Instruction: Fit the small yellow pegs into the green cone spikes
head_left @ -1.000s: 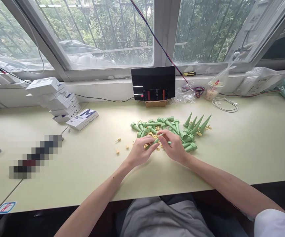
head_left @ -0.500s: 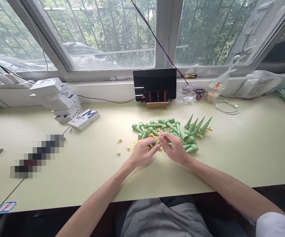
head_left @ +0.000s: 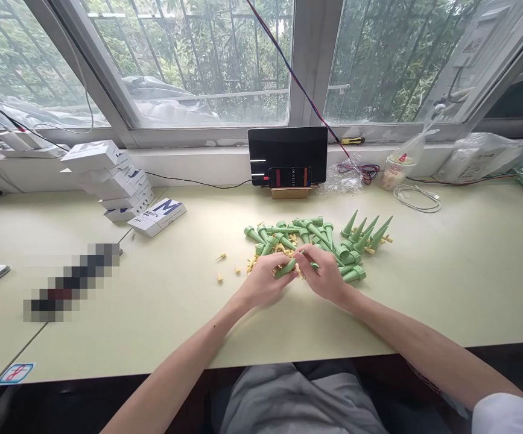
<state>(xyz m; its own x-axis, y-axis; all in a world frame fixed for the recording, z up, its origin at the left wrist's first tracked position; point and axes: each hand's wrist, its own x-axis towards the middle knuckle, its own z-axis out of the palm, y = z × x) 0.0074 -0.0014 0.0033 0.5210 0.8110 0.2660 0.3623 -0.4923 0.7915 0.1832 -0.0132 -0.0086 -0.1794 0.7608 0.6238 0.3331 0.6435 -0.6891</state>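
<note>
Between my two hands lies a green plastic cone spike (head_left: 285, 270), tilted with its narrow end up to the right. My left hand (head_left: 265, 278) is closed round its wider part. The fingers of my right hand (head_left: 323, 274) pinch near the narrow end; any small part in that pinch is hidden. Just beyond my hands is a heap of green cone spikes (head_left: 312, 230) with ribbed caps, mixed with small yellow plugs (head_left: 251, 263). Several spikes (head_left: 370, 232) stand upright at the right of the heap, yellow pieces at their bases. A few loose yellow plugs (head_left: 220, 277) lie left of my left hand.
A tablet (head_left: 288, 150) with a phone (head_left: 289, 177) in front stands at the back. White boxes (head_left: 111, 178) are stacked at left, one box (head_left: 158, 217) lying before them. A bagged cup (head_left: 394, 172) and a coiled white cable (head_left: 417, 198) sit at back right.
The view has shifted slightly. My left thumb has opened off the green spike, so more of its body shows; my right fingers stay at its narrow end.
</note>
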